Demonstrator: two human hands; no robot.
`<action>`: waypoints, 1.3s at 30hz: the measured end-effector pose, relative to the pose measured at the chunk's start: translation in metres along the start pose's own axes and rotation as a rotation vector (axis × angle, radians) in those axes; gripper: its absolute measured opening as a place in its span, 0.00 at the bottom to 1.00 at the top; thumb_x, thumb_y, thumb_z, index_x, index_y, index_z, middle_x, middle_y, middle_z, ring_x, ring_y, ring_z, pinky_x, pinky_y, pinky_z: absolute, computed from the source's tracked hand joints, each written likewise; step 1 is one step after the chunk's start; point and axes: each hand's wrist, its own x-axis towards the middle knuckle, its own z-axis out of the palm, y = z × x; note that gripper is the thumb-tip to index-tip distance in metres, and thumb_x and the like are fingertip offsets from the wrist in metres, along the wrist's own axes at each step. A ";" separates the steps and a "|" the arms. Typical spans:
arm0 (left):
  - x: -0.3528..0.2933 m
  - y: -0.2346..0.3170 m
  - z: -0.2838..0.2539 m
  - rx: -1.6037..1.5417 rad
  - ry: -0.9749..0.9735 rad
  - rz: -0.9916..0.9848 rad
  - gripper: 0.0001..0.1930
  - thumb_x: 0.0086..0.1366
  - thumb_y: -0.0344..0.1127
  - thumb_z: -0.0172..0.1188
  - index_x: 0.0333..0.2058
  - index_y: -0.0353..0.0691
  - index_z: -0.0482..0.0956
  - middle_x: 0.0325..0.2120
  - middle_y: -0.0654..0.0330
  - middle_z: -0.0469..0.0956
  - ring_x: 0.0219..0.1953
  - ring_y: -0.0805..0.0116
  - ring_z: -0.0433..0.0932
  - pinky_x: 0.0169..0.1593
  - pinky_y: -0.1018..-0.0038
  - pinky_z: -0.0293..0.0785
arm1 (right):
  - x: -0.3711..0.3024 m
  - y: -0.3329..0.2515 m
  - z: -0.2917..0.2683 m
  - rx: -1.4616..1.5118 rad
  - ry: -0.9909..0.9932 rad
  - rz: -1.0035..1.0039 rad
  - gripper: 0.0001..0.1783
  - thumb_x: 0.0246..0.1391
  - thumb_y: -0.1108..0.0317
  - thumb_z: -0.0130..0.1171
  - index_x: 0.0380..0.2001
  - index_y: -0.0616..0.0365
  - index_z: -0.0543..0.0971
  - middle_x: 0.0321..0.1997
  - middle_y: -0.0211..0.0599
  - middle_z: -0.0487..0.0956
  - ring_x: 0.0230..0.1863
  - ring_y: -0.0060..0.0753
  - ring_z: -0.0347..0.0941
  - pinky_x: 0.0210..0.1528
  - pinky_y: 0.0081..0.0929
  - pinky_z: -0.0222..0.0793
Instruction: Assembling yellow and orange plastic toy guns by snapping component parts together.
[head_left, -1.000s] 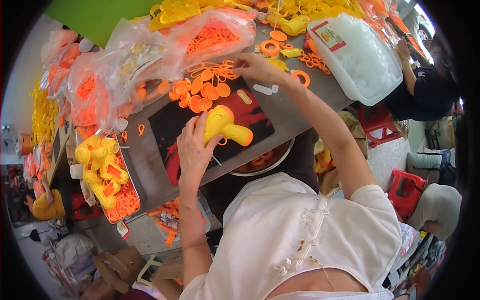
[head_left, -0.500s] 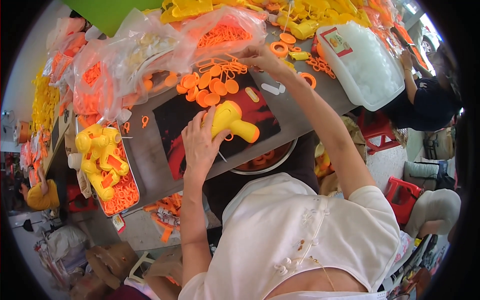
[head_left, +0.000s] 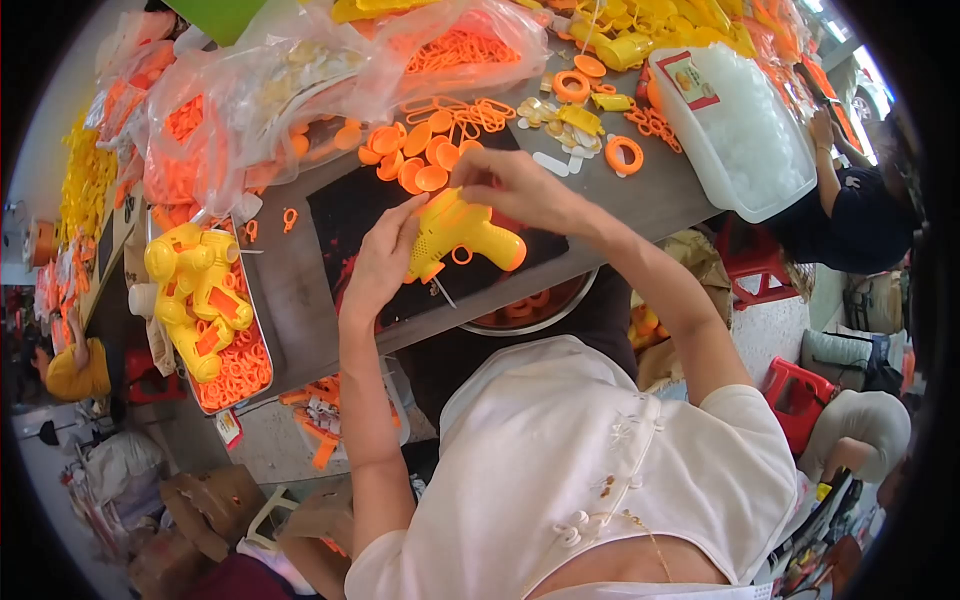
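A yellow toy gun (head_left: 478,238) with a small orange trigger is held over the dark mat (head_left: 335,215) on the workbench. My left hand (head_left: 382,255) is closed around its front end. At the top of the toy, my right hand (head_left: 520,190) has its fingers bent together in a pinch; whatever lies between them is hidden. Just beyond the hands is a heap of orange discs (head_left: 430,178), with orange wire-like loops (head_left: 470,113) behind it. A thin pale strip (head_left: 443,292) lies below the toy near the bench edge.
To the left, a tray (head_left: 262,340) bears yellow toy guns (head_left: 200,295) and small orange parts. Clear bags (head_left: 300,75) of parts line the back. A white tub (head_left: 715,175) stands right, beside orange rings (head_left: 624,155). A metal basin (head_left: 540,322) is under the front edge. Co-workers sit either side.
My right hand has come back from the orange loops to the top of the toy gun. The toy has turned in my left hand, now showing its side and trigger.
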 end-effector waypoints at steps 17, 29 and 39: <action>0.007 0.009 0.005 -0.119 -0.063 -0.185 0.22 0.59 0.41 0.67 0.48 0.35 0.74 0.37 0.56 0.79 0.39 0.71 0.77 0.47 0.74 0.72 | -0.006 0.015 0.026 -0.531 0.204 -0.187 0.03 0.48 0.68 0.62 0.28 0.52 0.80 0.25 0.26 0.76 0.38 0.31 0.67 0.48 0.33 0.56; 0.009 0.009 -0.015 -0.287 -0.314 -0.103 0.33 0.56 0.35 0.69 0.59 0.35 0.66 0.46 0.56 0.75 0.48 0.70 0.72 0.54 0.74 0.68 | 0.010 0.002 0.013 -0.562 0.024 -0.025 0.06 0.49 0.65 0.60 0.29 0.53 0.81 0.29 0.29 0.78 0.37 0.31 0.71 0.47 0.32 0.58; 0.009 0.015 0.000 -0.213 -0.147 -0.171 0.22 0.63 0.36 0.63 0.53 0.32 0.71 0.39 0.56 0.78 0.41 0.71 0.74 0.50 0.74 0.70 | 0.002 0.009 0.028 -0.781 0.186 -0.157 0.04 0.48 0.67 0.61 0.27 0.53 0.80 0.29 0.29 0.77 0.41 0.33 0.70 0.48 0.33 0.58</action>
